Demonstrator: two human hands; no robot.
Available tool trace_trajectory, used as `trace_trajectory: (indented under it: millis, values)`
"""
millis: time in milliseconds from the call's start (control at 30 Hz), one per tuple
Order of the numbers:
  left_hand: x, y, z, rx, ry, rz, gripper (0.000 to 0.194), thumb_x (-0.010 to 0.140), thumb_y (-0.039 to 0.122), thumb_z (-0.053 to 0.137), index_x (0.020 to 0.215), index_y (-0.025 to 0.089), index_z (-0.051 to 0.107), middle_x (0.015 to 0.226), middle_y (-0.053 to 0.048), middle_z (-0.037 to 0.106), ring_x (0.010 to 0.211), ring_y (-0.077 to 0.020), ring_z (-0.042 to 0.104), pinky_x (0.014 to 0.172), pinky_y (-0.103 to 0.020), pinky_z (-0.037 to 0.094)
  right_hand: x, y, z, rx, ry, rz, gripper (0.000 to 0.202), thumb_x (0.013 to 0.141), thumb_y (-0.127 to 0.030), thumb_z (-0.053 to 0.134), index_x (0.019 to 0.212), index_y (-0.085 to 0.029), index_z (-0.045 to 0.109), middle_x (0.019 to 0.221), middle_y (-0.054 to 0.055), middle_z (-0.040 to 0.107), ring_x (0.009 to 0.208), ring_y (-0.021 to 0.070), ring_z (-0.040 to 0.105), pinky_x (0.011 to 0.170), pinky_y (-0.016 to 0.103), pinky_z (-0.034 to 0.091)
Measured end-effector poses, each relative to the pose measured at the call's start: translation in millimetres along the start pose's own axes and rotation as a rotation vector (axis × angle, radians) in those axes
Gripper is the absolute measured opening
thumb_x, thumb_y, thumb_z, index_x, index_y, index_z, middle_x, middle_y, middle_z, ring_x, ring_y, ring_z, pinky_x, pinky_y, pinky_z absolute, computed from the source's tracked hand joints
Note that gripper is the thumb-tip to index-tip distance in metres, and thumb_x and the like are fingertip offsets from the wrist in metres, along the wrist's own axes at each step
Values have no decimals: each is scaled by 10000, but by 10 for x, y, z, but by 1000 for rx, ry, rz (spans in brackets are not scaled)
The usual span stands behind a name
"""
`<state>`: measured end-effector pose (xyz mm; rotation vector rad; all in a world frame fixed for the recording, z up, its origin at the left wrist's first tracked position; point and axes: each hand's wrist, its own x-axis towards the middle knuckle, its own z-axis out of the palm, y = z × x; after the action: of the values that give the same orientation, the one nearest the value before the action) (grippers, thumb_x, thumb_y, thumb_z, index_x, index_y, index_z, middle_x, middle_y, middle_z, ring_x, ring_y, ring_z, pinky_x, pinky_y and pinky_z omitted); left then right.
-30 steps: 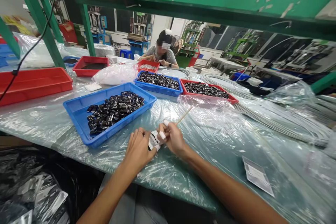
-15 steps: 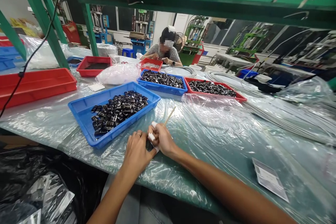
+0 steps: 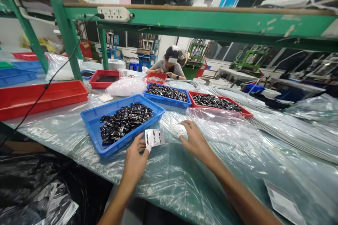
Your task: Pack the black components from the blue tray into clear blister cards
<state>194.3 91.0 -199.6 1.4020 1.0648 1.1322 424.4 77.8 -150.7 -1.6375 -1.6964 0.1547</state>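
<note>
My left hand pinches a small white card with black marks by its left edge, thumb in front. The card is raised over the near table edge, beside the blue tray. Small glossy black parts lie heaped in that tray. To the right, apart from the card, my right hand hovers low over the plastic-covered table with thumb and fingers apart. White coverings wrap some fingertips. No held thing shows in the right hand.
Behind stand another blue tray and a red tray, both full of black parts. A long red tray sits left, under a hanging cable. A green shelf beam crosses above. A person works opposite.
My hands have moved apart, the right one to the right. The white card now shows in my left hand, where a dark part showed before. The thin stick at my right hand is no longer visible.
</note>
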Motion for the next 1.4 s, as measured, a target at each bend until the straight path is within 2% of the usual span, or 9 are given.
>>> trace_trajectory:
  millis: [100,200,600,800,900,1000,1133,1267,1400]
  values:
    - [27,111,-47,-230,8,-24,452,775,409,656,1124,121,651,1069,-135,701,974,-258,659,898,-369,508,-45,-392,121,-132,-67,-465,341,861,-200,509,1198,-215,561,1307,134,532,1204,304,524,991,513,462]
    - [63,222,-129,-352,7,43,444,795,449,661,1118,145,683,1108,-111,706,1028,-263,645,947,-376,489,22,-737,253,-147,-173,-639,407,878,-187,514,1284,-217,521,1335,130,542,1210,294,532,994,504,480]
    - [272,422,-459,-205,244,295,288,804,400,649,969,171,708,1002,-85,717,965,-243,663,866,-347,527,422,-1117,659,504,-142,-450,324,777,-159,649,1094,-228,649,1119,67,649,971,216,655,823,360,587]
    - [430,346,-774,21,396,292,328,842,410,571,1036,169,679,1048,-104,696,977,-255,654,902,-389,497,821,-1041,841,345,-66,-350,256,763,-152,588,990,-177,703,786,39,705,713,211,662,744,374,556]
    - [490,339,-946,-66,423,192,383,797,443,621,1034,149,683,992,-108,709,945,-265,659,889,-399,502,982,-1027,923,173,-78,-265,291,811,-196,578,1080,-157,682,944,92,705,880,250,662,870,435,516]
    - [504,368,-1017,-317,373,152,405,721,449,717,988,145,694,984,-94,709,956,-255,651,915,-396,498,969,-1092,976,105,-157,-437,462,810,-254,642,1261,-175,576,1291,128,566,1154,271,561,1013,454,439]
    - [481,422,-984,-602,244,134,386,676,384,788,969,148,698,1023,-91,698,999,-241,637,951,-402,491,825,-1197,986,108,-154,-662,540,792,-228,680,1303,-181,514,1258,117,566,1136,250,561,974,415,485]
    - [466,441,-944,-547,126,118,418,695,383,800,1025,148,699,1069,-98,693,1060,-234,613,978,-354,457,751,-1236,957,4,-69,-760,503,803,-191,651,1283,-151,509,1273,142,577,1185,283,536,992,451,482]
    - [495,400,-945,-490,164,158,407,676,389,812,991,154,705,1020,-71,703,989,-212,622,913,-307,457,680,-1296,956,-80,30,-828,395,810,-175,619,1197,-132,554,1319,186,539,1253,327,478,1034,512,443]
